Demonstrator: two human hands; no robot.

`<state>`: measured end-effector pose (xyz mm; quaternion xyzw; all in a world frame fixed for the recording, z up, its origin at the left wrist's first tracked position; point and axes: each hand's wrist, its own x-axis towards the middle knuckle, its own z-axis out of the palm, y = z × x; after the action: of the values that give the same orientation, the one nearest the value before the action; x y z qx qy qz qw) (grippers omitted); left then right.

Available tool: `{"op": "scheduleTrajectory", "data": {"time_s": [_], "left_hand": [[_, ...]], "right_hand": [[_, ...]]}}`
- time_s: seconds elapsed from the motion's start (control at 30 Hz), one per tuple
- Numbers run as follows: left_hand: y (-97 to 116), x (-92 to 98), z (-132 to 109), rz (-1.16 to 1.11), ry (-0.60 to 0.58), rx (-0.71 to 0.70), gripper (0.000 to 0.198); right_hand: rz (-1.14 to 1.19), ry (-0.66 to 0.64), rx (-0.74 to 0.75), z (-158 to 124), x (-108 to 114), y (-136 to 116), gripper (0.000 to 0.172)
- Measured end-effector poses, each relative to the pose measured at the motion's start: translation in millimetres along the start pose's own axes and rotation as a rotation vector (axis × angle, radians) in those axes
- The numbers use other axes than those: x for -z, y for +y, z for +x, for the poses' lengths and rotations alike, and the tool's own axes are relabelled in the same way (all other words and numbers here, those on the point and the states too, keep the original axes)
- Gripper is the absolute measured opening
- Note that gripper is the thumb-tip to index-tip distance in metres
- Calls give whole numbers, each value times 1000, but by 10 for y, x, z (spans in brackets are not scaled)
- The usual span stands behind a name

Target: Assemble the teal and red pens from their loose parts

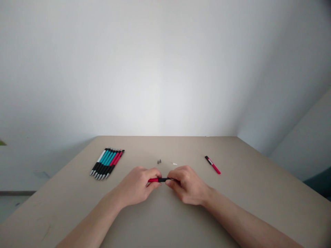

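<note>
Between my two hands lies a red and black pen (162,179), held level above the near middle of the table. My left hand (141,182) pinches its red part. At the other end, my right hand (184,184) is closed on the black part, and the fingers hide the tip. Just beyond the hands are two small grey cone-shaped pieces (159,161) and a small white piece (174,164). To the right rests a red pen barrel with a black end (212,165), apart from both hands.
A row of several pens (107,163) lies side by side at the left, with white, teal and red barrels and black grips. The beige table (165,220) meets a pale wall (160,69) at its far edge.
</note>
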<state>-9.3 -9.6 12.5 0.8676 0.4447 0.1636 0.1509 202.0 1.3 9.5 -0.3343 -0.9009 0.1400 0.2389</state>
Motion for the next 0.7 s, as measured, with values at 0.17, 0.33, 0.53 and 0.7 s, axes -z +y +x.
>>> {"op": "scheduleTrajectory", "data": {"time_s": [0.17, 0.33, 0.53, 0.7], "left_hand": [[14, 9, 3, 14, -1, -9, 12], [16, 4, -4, 24, 2, -14, 11], [16, 10, -2, 3, -4, -25, 10], [32, 55, 10, -70, 34, -1, 8]], "right_hand": [[20, -31, -11, 7, -5, -3, 27], [64, -33, -16, 10, 8, -13, 30], [90, -34, -32, 14, 9, -23, 37], [192, 56, -103, -20, 46, 81, 50]]}}
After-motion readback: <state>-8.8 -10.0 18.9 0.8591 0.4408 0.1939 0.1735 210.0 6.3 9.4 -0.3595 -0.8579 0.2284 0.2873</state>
